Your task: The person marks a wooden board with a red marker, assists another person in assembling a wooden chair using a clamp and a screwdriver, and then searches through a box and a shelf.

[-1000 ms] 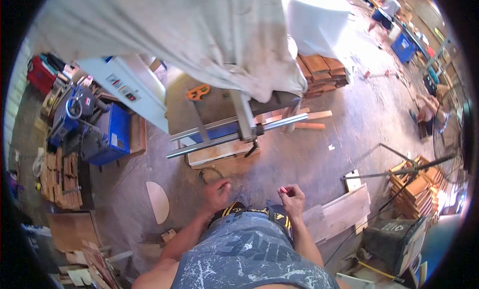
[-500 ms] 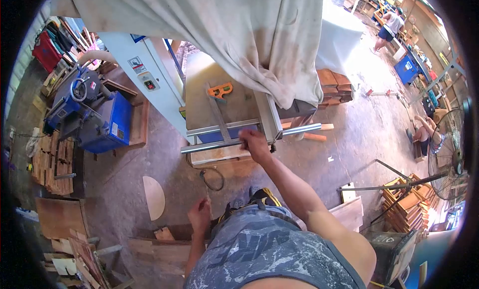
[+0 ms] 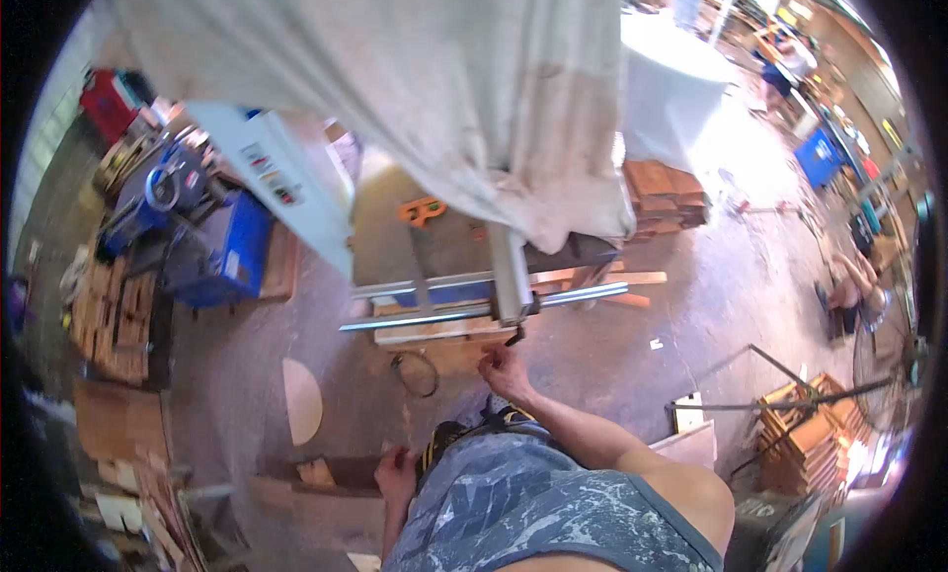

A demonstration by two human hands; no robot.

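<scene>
My right hand [image 3: 506, 372] is at the front of a machine table [image 3: 380, 246], its bent fingers at the lower end of a black lever [image 3: 515, 336]. That lever hangs from the end of a metal fence [image 3: 510, 276], which sits across a shiny round rail [image 3: 415, 321]. An orange-headed combination square [image 3: 423, 212] lies on the table, its blade pointing toward the rail. My left hand [image 3: 397, 473] hangs low beside my body with the fingers curled; whether anything small is in them is blurred. A pale cloth [image 3: 395, 88] drapes over the machine and part of its table.
At left stand a blue machine [image 3: 227, 251] and stacked wood [image 3: 114, 320]. A half-round board [image 3: 302, 402] and a cable loop [image 3: 415, 374] lie on the floor. At right are a fan stand [image 3: 780, 404], wooden frames [image 3: 815, 429] and a seated person [image 3: 854, 295]; another person [image 3: 787, 63] stands farther back.
My right hand has left the rail and come down toward me to the lever at the fence's end. My left hand has dropped lower. The camera view has shifted and blurred.
</scene>
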